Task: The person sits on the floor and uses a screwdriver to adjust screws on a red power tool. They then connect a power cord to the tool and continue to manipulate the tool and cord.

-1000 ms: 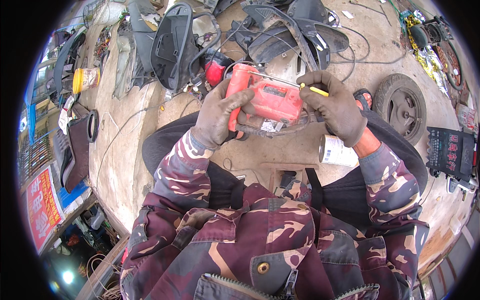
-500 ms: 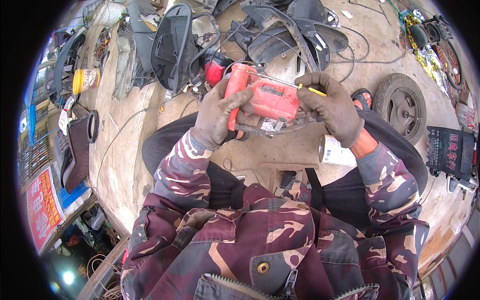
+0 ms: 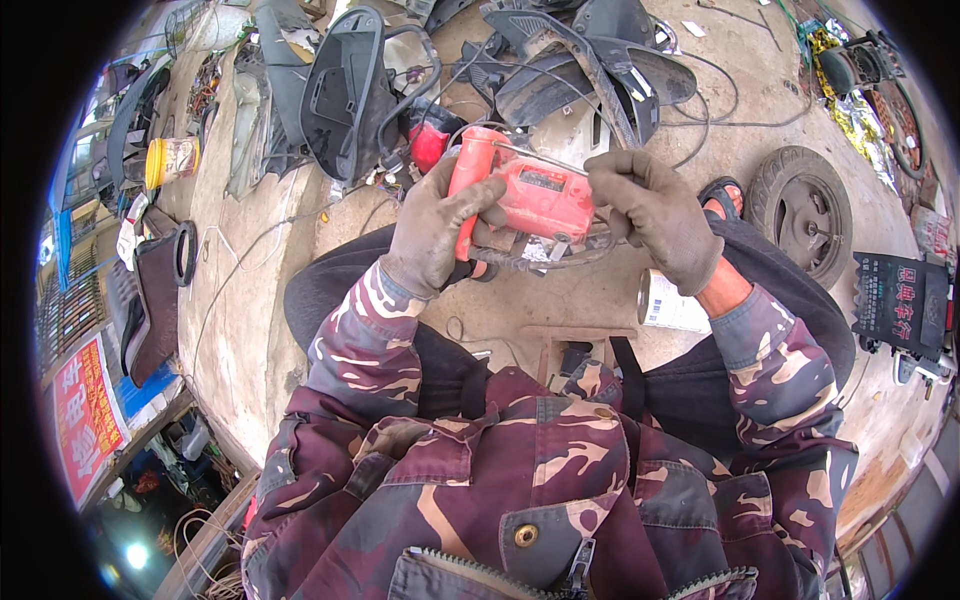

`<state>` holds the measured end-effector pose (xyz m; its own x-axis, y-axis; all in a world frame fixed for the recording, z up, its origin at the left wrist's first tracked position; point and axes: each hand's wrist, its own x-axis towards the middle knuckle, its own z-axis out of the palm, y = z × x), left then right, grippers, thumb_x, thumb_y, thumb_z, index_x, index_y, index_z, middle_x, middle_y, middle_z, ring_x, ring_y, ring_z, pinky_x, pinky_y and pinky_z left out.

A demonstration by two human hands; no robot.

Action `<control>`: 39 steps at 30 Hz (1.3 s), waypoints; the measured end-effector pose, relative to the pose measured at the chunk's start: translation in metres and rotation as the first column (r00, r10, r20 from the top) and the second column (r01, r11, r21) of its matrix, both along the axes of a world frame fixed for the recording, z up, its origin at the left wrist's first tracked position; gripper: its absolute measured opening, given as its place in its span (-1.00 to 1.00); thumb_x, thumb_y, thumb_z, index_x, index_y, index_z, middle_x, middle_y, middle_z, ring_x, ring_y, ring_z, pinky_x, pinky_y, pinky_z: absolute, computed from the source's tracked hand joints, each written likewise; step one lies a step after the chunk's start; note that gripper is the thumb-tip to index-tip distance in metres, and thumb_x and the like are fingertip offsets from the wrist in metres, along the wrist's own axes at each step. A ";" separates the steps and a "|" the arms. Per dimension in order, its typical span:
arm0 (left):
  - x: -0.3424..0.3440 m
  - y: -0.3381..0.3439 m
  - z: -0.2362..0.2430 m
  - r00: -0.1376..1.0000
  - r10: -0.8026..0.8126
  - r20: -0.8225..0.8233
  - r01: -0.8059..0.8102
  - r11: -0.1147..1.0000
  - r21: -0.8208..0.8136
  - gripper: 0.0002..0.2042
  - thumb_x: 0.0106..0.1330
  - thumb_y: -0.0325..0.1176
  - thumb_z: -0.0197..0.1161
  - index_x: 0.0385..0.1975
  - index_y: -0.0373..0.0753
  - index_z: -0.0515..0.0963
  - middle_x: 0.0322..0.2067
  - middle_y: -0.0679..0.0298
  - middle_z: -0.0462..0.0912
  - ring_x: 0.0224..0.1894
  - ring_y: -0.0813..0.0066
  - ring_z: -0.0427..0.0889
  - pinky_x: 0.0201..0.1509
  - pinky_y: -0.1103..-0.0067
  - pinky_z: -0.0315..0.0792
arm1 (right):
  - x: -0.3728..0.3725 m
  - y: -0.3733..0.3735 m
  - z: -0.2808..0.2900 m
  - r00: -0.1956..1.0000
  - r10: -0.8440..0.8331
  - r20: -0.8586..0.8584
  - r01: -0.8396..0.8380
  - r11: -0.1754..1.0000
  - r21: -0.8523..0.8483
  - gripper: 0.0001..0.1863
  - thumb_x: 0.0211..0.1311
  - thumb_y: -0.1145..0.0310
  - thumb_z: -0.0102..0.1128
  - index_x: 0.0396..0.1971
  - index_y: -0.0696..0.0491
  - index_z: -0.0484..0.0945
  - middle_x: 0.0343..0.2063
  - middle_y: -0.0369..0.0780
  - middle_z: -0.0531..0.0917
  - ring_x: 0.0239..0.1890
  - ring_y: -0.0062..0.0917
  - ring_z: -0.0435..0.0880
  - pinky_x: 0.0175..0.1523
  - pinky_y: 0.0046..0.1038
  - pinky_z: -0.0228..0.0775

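Observation:
My gloved left hand [image 3: 425,230] grips a dusty red power tool [image 3: 540,205] by its left end, thumb across the body. A dark cable runs along the tool's underside. My gloved right hand [image 3: 665,225] is closed at the tool's right end, on a screwdriver whose thin metal shaft [image 3: 545,155] lies along the tool's upper edge; its yellow handle is now hidden by my fingers. A white can [image 3: 672,300] lies on its side below my right hand.
Grey plastic panels [image 3: 345,95], cables and a red-and-black part [image 3: 430,142] cover the far floor. A tyred wheel [image 3: 800,220] and black folded item [image 3: 900,305] are at right. A yellow bucket [image 3: 172,160], brown mat [image 3: 150,300] and red sign [image 3: 88,420] are at left.
My right hand has shifted slightly leftward and its fingers have curled further over the screwdriver, covering the yellow handle. The left hand and red tool are almost unmoved.

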<state>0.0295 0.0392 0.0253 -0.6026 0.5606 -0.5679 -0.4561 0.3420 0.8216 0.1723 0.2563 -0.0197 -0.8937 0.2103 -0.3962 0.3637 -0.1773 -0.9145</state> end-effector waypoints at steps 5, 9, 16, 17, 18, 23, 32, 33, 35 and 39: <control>0.001 0.002 0.000 1.000 0.012 -0.015 -0.012 1.000 -0.020 -0.66 0.42 -0.24 0.34 0.02 -0.34 0.51 -0.43 0.31 0.65 -0.53 0.68 0.55 -0.45 0.69 0.47 | 0.002 0.012 0.004 0.977 0.140 0.161 -0.075 0.932 -0.354 -0.71 0.46 0.34 0.22 0.06 0.16 0.53 -0.38 -0.37 0.59 -0.53 -0.80 0.42 -0.48 -0.70 0.22; 0.001 0.001 -0.003 1.000 0.014 -0.026 -0.015 1.000 -0.020 -0.65 0.42 -0.24 0.35 0.04 -0.33 0.51 -0.43 0.32 0.65 -0.55 0.67 0.54 -0.47 0.69 0.45 | -0.002 -0.009 -0.006 0.994 -0.099 -0.045 0.096 0.993 -0.065 -0.68 0.49 0.28 0.17 0.06 0.18 0.55 -0.34 -0.31 0.65 -0.59 -0.78 0.41 -0.53 -0.69 0.17; -0.004 -0.001 -0.004 0.999 -0.034 -0.010 0.033 0.999 -0.021 -0.61 0.47 -0.34 0.29 0.20 -0.38 0.47 -0.19 0.19 0.67 -0.32 0.48 0.75 -0.32 0.57 0.73 | -0.002 0.010 0.006 0.975 0.063 0.212 -0.003 0.962 -0.273 -0.61 0.44 0.23 0.18 -0.01 0.28 0.60 -0.26 -0.13 0.76 -0.30 -0.61 0.70 -0.21 -0.52 0.58; -0.005 -0.002 -0.004 0.999 -0.034 -0.012 0.034 0.999 -0.021 -0.62 0.48 -0.34 0.29 0.20 -0.38 0.48 -0.19 0.19 0.67 -0.32 0.48 0.75 -0.31 0.57 0.73 | -0.002 0.009 0.007 0.963 0.102 0.251 -0.008 0.936 -0.352 -0.62 0.43 0.24 0.18 -0.01 0.29 0.60 -0.27 -0.14 0.75 -0.32 -0.61 0.70 -0.22 -0.52 0.58; -0.004 -0.001 -0.004 1.000 -0.017 -0.003 0.017 0.999 -0.030 -0.62 0.48 -0.34 0.29 0.20 -0.38 0.48 -0.19 0.19 0.68 -0.32 0.48 0.75 -0.31 0.57 0.73 | -0.002 0.009 0.008 0.963 0.107 0.246 -0.036 0.961 -0.276 -0.62 0.43 0.24 0.19 -0.02 0.29 0.60 -0.29 -0.14 0.75 -0.34 -0.62 0.71 -0.24 -0.52 0.58; -0.002 -0.002 -0.008 1.000 -0.009 -0.028 0.007 0.999 -0.051 -0.61 0.44 -0.30 0.34 0.15 -0.36 0.51 -0.31 0.25 0.67 -0.44 0.59 0.65 -0.41 0.63 0.58 | -0.005 -0.007 -0.002 0.987 -0.046 -0.156 0.098 0.933 0.346 -0.64 0.38 0.28 0.23 -0.01 0.27 0.61 -0.34 -0.17 0.74 -0.45 -0.63 0.70 -0.33 -0.52 0.56; -0.004 0.002 -0.017 0.973 -0.086 -0.213 0.053 0.986 -0.156 -0.61 0.38 -0.41 0.33 0.16 -0.40 0.52 -0.41 0.29 0.65 -0.49 0.62 0.62 -0.44 0.63 0.53 | -0.002 0.035 0.005 0.989 0.139 0.047 -0.146 0.960 0.239 -0.66 0.34 0.27 0.30 -0.05 0.22 0.67 -0.33 -0.21 0.75 -0.35 -0.62 0.71 -0.21 -0.50 0.57; -0.005 0.003 -0.016 0.971 -0.090 -0.222 0.055 0.986 -0.159 -0.61 0.38 -0.41 0.33 0.16 -0.41 0.52 -0.42 0.29 0.65 -0.51 0.62 0.61 -0.44 0.63 0.53 | -0.002 0.033 -0.001 0.987 0.159 0.005 -0.156 0.961 0.231 -0.66 0.34 0.27 0.29 -0.04 0.20 0.68 -0.32 -0.21 0.75 -0.35 -0.61 0.71 -0.21 -0.50 0.57; -0.007 0.007 -0.013 0.978 -0.029 -0.205 0.007 0.994 -0.111 -0.60 0.37 -0.41 0.33 0.16 -0.41 0.52 -0.45 0.29 0.65 -0.52 0.62 0.61 -0.45 0.62 0.52 | -0.004 0.030 -0.014 0.967 0.246 0.072 -0.256 0.909 0.328 -0.68 0.34 0.26 0.30 -0.04 0.16 0.69 -0.32 -0.22 0.75 -0.35 -0.60 0.71 -0.20 -0.50 0.57; -0.009 0.004 -0.009 0.976 -0.001 -0.220 -0.023 0.994 -0.107 -0.63 0.36 -0.42 0.33 0.13 -0.41 0.54 -0.44 0.30 0.65 -0.50 0.66 0.61 -0.47 0.63 0.49 | -0.004 0.029 -0.021 0.939 0.326 0.107 -0.321 0.727 0.607 -0.71 0.38 0.27 0.26 -0.02 0.10 0.70 -0.31 -0.19 0.76 -0.32 -0.55 0.72 -0.18 -0.47 0.57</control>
<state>0.0202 0.0434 0.0159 -0.7250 0.4955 -0.4784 -0.2737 0.4301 0.8603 0.1682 0.2852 -0.0405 -0.9547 0.1009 -0.2799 0.2886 0.5426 -0.7888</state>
